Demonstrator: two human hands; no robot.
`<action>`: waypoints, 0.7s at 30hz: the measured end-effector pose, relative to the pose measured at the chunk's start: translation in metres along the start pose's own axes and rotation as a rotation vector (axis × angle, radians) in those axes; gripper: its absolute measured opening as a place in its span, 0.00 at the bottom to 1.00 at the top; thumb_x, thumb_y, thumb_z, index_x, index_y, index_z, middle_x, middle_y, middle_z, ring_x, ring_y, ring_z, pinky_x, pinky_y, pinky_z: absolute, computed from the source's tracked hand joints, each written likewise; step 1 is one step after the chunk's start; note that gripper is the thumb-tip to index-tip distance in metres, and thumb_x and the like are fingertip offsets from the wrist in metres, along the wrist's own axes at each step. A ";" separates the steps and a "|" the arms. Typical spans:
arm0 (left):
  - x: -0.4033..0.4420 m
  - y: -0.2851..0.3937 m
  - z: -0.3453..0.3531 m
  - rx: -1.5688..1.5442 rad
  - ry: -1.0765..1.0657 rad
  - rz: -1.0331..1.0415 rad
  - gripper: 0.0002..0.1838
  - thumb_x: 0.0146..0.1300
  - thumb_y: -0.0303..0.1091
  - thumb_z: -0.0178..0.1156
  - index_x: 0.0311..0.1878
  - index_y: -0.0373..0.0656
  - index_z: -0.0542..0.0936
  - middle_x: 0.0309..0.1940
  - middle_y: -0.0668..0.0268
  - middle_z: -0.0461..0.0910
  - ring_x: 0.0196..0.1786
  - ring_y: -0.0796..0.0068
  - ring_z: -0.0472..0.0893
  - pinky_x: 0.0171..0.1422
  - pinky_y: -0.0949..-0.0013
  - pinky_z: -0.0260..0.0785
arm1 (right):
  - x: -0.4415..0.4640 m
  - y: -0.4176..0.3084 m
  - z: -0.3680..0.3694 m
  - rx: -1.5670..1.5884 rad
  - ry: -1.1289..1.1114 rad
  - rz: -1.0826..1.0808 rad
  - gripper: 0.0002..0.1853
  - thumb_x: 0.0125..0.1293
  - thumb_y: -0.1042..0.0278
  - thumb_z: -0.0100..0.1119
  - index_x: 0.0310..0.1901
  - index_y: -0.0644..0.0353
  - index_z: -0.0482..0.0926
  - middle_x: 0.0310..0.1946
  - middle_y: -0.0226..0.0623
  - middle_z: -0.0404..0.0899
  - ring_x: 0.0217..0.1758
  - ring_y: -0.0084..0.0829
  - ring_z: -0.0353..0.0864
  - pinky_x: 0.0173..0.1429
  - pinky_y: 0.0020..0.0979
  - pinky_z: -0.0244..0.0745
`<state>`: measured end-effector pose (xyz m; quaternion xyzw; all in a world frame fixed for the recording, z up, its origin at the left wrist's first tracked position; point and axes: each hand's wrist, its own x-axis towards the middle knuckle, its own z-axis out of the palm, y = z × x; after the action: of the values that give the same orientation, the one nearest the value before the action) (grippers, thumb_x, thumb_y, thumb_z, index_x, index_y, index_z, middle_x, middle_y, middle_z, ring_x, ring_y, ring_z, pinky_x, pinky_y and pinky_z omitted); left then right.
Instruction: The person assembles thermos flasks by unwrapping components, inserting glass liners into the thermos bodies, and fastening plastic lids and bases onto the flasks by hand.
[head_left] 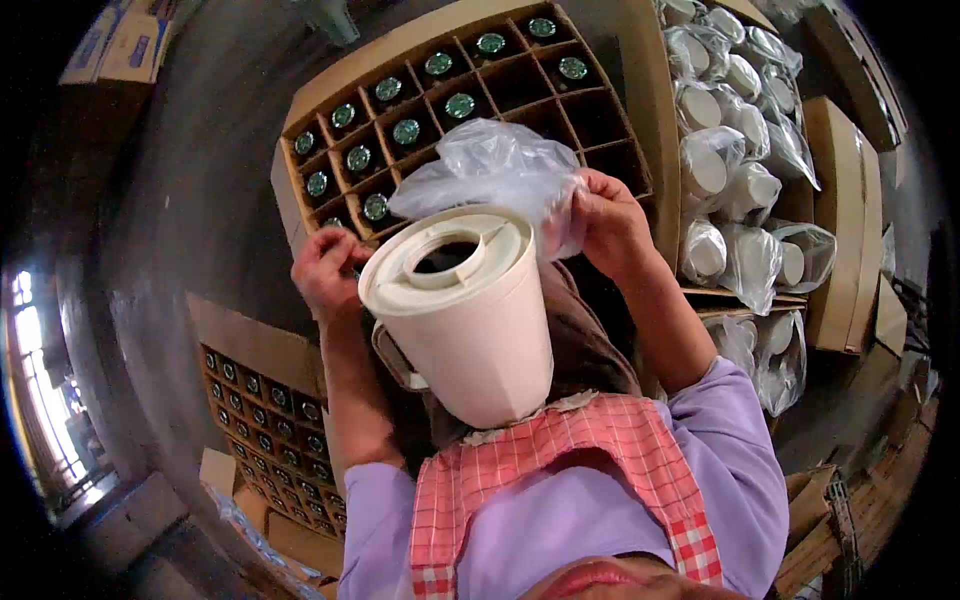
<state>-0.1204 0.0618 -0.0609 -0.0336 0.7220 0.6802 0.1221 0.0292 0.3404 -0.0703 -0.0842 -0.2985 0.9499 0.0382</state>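
My right hand [612,228] pinches a crumpled clear plastic bag [500,165], which spreads behind the rim of a cream-coloured jug. This jug [475,340] leans upright against my apron; its flat top has a round opening, and its handle faces left. My left hand [332,270] is beside the jug's rim with the fingers curled together; whatever they hold, if anything, is hidden. Just beyond the bag lies a divided cardboard box [480,65] holding several bottles or jars with shiny green-silver tops, and some of its cells look dark inside.
On the right, an open carton [680,290] holds several white cups or jars in clear bags. A closed carton [840,220] stands beyond it. Lower left is another divided box [265,410] with several dark-topped items. Cartons [125,45] also sit at the upper left.
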 end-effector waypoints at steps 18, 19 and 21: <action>-0.130 0.001 -0.052 0.537 -0.008 1.011 0.07 0.56 0.29 0.53 0.30 0.36 0.78 0.23 0.60 0.77 0.22 0.70 0.76 0.26 0.72 0.69 | -0.081 -0.001 0.038 -1.017 -0.653 -0.056 0.06 0.54 0.72 0.60 0.33 0.65 0.78 0.31 0.38 0.79 0.37 0.33 0.77 0.43 0.32 0.71; -0.141 -0.006 -0.066 0.656 -0.112 0.907 0.09 0.53 0.30 0.53 0.33 0.36 0.79 0.24 0.57 0.78 0.25 0.65 0.78 0.29 0.70 0.70 | -0.093 0.012 0.028 -1.080 -0.662 0.019 0.06 0.54 0.74 0.58 0.34 0.64 0.78 0.32 0.39 0.79 0.37 0.37 0.77 0.44 0.33 0.71; -0.177 -0.053 -0.095 0.686 -0.379 0.395 0.09 0.47 0.26 0.55 0.32 0.35 0.79 0.26 0.56 0.79 0.29 0.61 0.78 0.35 0.68 0.71 | -0.127 0.037 0.008 -1.295 -0.750 0.215 0.08 0.50 0.75 0.61 0.34 0.63 0.79 0.30 0.40 0.80 0.34 0.38 0.79 0.41 0.34 0.73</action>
<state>0.0500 -0.0568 -0.0688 0.2731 0.8635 0.4055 0.1239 0.1519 0.2901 -0.0671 0.2103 -0.7802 0.5482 -0.2158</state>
